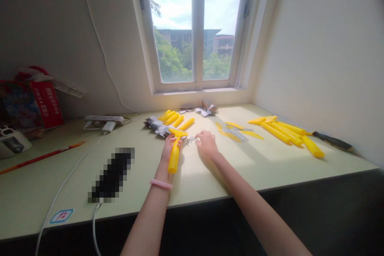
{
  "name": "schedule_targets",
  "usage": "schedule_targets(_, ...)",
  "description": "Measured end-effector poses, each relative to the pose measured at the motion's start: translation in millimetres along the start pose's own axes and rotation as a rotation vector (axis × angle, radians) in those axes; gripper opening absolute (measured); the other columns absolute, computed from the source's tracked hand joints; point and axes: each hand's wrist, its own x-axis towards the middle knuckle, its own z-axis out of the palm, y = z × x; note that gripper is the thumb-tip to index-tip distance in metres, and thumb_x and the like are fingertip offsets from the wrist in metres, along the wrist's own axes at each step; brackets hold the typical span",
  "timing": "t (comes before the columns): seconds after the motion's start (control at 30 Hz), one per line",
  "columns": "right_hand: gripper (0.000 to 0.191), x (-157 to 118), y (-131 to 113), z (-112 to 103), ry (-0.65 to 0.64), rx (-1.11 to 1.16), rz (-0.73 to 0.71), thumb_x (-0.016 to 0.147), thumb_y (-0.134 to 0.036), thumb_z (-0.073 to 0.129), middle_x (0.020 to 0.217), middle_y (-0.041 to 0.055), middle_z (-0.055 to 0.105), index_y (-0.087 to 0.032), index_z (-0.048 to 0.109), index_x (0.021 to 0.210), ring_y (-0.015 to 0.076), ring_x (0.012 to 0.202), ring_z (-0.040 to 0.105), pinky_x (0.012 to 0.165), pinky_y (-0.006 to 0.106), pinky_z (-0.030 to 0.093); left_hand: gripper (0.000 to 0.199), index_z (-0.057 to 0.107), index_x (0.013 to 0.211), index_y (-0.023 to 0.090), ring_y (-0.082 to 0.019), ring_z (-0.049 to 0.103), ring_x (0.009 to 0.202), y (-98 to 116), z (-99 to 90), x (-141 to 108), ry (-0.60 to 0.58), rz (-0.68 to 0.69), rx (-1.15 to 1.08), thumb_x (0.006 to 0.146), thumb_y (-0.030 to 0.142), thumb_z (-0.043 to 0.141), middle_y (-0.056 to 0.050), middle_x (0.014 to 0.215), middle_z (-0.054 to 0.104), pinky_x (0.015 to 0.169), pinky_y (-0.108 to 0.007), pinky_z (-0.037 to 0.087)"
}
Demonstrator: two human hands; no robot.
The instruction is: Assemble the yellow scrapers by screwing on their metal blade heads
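My left hand [167, 150] is closed around a yellow plastic scraper handle [174, 158], its wide T-shaped head pointing away from me and its grip toward me. Just right of it, a small pile of tiny metal screws [190, 140] lies on the table. My right hand [207, 143] rests beside the pile, fingers bent together at its edge; whatever is between the fingertips is too small to make out. Behind my left hand lie several finished-looking scrapers with yellow handles [171, 119] and grey wrapped blades [159, 125].
Yellow flat pieces and blades [237, 131] lie right of my right hand. Farther right are more yellow handles [282, 130] and a black-handled screwdriver [331, 142]. A blurred-out dark object [112, 176], cables and a power strip [105, 119] occupy the left. Crumpled wrappers [207, 109] lie below the window.
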Motion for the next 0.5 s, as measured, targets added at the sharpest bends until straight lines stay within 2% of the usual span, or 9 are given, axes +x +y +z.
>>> schedule_targets(0.23,0.018,16,-7,24,0.038,0.019,-0.018,0.087,-0.023,0.050,0.098,0.0084,0.063,-0.019,0.067,0.090,0.0216,0.099,0.051,0.086,0.033,0.032,0.041,0.046,0.119,0.022,-0.004,0.051,0.050,-1,-1.5,2,-0.016,0.005,0.014,0.083,0.003,0.041,-0.005,0.085,0.056,0.043,-0.009,0.043)
schedule_targets(0.5,0.019,14,-14,27,0.073,-0.087,-0.085,0.087,-0.018,0.048,0.094,0.0094,0.065,-0.018,0.067,0.085,0.0234,0.097,0.052,0.084,0.034,0.033,0.041,0.046,0.119,0.021,-0.005,0.050,0.048,-1,2.5,-3,0.004,0.008,0.031,0.081,0.003,0.043,-0.004,0.082,0.056,0.042,-0.010,0.043)
